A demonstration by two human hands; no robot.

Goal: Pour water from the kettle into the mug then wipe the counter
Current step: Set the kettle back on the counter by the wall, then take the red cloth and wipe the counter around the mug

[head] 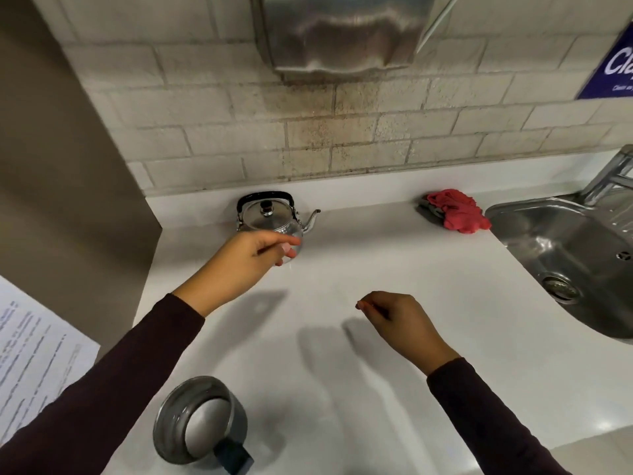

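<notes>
A small shiny steel kettle [270, 216] with a black handle stands upright at the back of the white counter [394, 275], its spout pointing right. My left hand [246, 258] hovers just in front of the kettle, fingers loosely curled, holding nothing. A steel mug [198, 419] with a dark handle stands near the counter's front edge, below my left forearm. My right hand [397, 320] hangs over the middle of the counter, fingers curled in, with nothing in it. A crumpled red cloth [455, 210] lies at the back right, beside the sink.
A steel sink [561, 248] with a tap [613, 176] is set into the counter at the right. A metal dispenser [342, 32] hangs on the tiled wall above the kettle. A brown panel [68, 166] bounds the left, with a printed sheet [30, 354] below it.
</notes>
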